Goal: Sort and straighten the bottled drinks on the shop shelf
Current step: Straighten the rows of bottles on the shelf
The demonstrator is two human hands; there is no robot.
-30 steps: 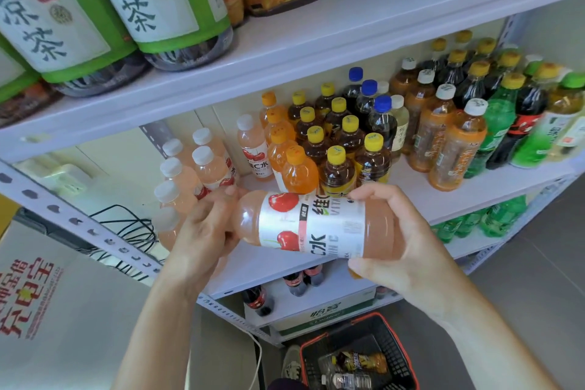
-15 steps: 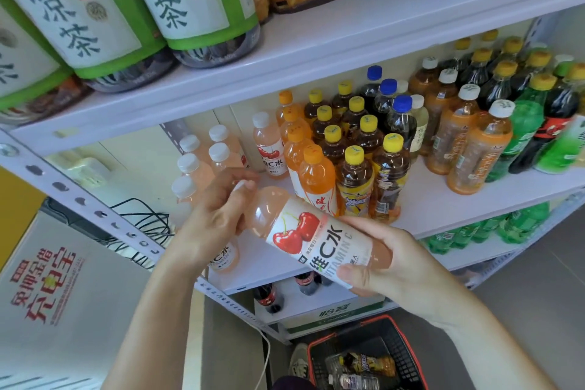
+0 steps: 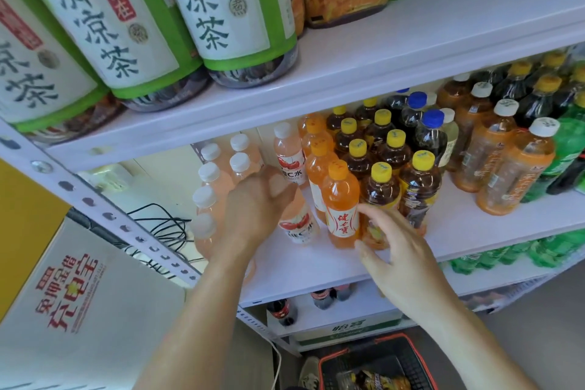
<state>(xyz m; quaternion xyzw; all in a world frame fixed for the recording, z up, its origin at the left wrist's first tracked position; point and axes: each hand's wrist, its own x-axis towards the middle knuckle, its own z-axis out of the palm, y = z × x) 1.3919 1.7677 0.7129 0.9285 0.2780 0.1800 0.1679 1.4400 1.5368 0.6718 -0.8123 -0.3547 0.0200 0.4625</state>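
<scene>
A pink cherry vitamin-C bottle [image 3: 299, 225] stands upright on the middle shelf [image 3: 316, 266], just left of an orange bottle [image 3: 343, 209]. My left hand [image 3: 256, 203] wraps over its top and neck, hiding the cap. My right hand [image 3: 395, 247] has its fingers spread in front of the orange bottle and a brown tea bottle [image 3: 381, 199], holding nothing. More pink bottles with white caps [image 3: 218, 180] stand in rows to the left, partly hidden by my left hand and wrist.
Yellow-capped tea bottles [image 3: 392, 152], blue-capped bottles [image 3: 427, 130], amber bottles [image 3: 512, 168] and green bottles [image 3: 566, 149] fill the shelf to the right. Large tea bottles [image 3: 228, 9] stand on the upper shelf. A basket [image 3: 380, 367] sits on the floor below. Black cables [image 3: 158, 225] hang left.
The pink bottle went from lying sideways in both hands to standing upright on the shelf. My right hand let go of it and now hovers by the orange bottle.
</scene>
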